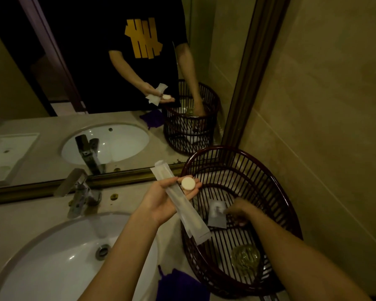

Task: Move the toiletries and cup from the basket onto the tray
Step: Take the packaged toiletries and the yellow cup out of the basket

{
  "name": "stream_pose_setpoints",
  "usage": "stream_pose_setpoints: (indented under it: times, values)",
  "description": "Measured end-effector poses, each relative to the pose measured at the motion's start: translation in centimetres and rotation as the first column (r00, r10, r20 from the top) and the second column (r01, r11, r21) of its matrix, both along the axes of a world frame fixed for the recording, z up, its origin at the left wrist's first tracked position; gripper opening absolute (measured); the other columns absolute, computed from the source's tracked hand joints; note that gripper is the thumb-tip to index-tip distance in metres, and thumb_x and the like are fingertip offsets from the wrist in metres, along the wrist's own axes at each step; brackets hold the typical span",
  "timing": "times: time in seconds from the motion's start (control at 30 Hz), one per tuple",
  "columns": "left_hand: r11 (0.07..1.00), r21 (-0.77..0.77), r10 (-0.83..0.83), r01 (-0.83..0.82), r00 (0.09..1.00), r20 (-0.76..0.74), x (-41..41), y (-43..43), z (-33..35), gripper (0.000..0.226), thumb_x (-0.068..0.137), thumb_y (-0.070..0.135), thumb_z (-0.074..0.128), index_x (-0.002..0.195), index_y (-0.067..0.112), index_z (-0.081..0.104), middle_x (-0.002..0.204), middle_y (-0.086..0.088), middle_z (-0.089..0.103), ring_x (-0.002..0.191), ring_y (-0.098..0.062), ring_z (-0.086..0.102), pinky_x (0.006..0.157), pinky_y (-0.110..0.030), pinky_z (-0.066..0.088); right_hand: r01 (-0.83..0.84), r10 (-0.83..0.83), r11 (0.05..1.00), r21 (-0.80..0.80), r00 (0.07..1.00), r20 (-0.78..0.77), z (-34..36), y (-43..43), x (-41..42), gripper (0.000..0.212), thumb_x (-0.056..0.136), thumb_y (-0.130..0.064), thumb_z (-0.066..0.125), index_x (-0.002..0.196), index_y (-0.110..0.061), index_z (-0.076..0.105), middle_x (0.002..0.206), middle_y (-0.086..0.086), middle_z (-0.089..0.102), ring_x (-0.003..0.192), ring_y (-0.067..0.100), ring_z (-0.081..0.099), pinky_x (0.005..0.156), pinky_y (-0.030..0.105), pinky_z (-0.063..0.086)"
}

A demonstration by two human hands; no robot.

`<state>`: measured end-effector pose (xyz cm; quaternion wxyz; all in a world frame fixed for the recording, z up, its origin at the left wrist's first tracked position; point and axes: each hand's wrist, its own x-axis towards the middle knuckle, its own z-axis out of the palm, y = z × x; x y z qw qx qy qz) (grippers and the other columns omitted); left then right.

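A dark red slatted basket [276,192] stands on the counter at the right, against the wall. My left hand [161,203] is palm up beside its rim and holds two long white wrapped packets [182,211] and a small round white item [188,183]. My right hand [240,210] reaches down inside the basket and its fingers touch a grey sachet [216,213] on the basket floor. A clear glass cup [245,258] lies in the near part of the basket. The tray shows only in the mirror, at the far left.
A white sink [52,257] with a chrome faucet [78,190] fills the lower left. A purple cloth [180,285] lies on the counter near the basket's front. A framed mirror [96,83] runs along the back and reflects the scene. A tiled wall [334,105] closes the right side.
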<state>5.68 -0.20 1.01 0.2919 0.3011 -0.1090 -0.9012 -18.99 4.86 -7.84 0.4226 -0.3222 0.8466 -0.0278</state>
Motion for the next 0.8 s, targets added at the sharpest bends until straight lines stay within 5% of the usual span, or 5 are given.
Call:
stream_pose_setpoints:
  times: [0.07, 0.17, 0.3, 0.67, 0.8]
  values:
    - [1.0, -0.006, 0.003, -0.003, 1.0, 0.013, 0.0, 0.1, 0.1, 0.046, 0.093, 0.006, 0.05, 0.135, -0.01, 0.047, 0.132, -0.035, 0.056, 0.12, -0.048, 0.058, 0.106, -0.052, 0.043, -0.049, 0.05, 0.998, 0.05, 0.998, -0.036, -1.5, 0.2, 1.1, 0.069, 0.095, -0.036, 0.066, 0.148, -0.002, 0.039, 0.134, 0.021, 0.059, 0.107, 0.03, 0.065, 0.088, 0.039, 0.059]
    - [1.0, -0.005, 0.012, -0.012, 0.999, 0.032, -0.1, 0.2, 0.4, 0.045, 0.093, 0.008, 0.051, 0.135, -0.009, 0.049, 0.132, -0.034, 0.057, 0.12, -0.045, 0.059, 0.107, -0.051, 0.043, -0.155, 0.164, 0.986, 0.054, 0.945, -0.283, -3.4, 0.3, 2.2, 0.058, 0.092, -0.041, 0.066, 0.141, -0.014, 0.053, 0.143, 0.011, 0.056, 0.129, 0.028, 0.056, 0.106, 0.041, 0.05]
    - [1.0, -0.004, 0.016, -0.016, 0.999, 0.039, -0.1, 0.3, 0.4, 0.046, 0.094, 0.012, 0.052, 0.135, -0.009, 0.049, 0.132, -0.033, 0.057, 0.123, -0.043, 0.056, 0.109, -0.05, 0.041, -0.094, 0.075, 0.995, -0.04, 0.936, -0.343, -4.5, 0.6, 2.6, 0.051, 0.095, -0.042, 0.062, 0.139, -0.018, 0.055, 0.146, 0.009, 0.054, 0.133, 0.027, 0.053, 0.107, 0.042, 0.047]
    - [0.999, 0.027, 0.033, -0.033, 0.999, -0.004, -0.1, 0.3, 0.1, 0.054, 0.093, 0.022, 0.057, 0.135, -0.01, 0.048, 0.13, -0.035, 0.057, 0.122, -0.045, 0.057, 0.108, -0.052, 0.041, -0.091, 0.069, 0.993, -0.071, 0.962, -0.266, -4.1, 0.1, 0.9, 0.034, 0.09, -0.016, 0.069, 0.122, -0.003, 0.064, 0.128, 0.015, 0.063, 0.117, 0.029, 0.062, 0.099, 0.04, 0.054]
    - [0.999, 0.03, 0.039, -0.038, 0.999, -0.025, 0.0, 0.1, -0.4, 0.061, 0.092, 0.03, 0.061, 0.135, -0.011, 0.046, 0.131, -0.036, 0.056, 0.121, -0.046, 0.058, 0.109, -0.052, 0.041, -0.037, 0.011, 0.951, -0.306, 0.996, -0.086, 1.1, -3.1, 0.1, 0.018, 0.098, -0.023, 0.062, 0.093, -0.007, 0.066, 0.089, 0.011, 0.064, 0.081, 0.021, 0.062, 0.087, 0.04, 0.056]
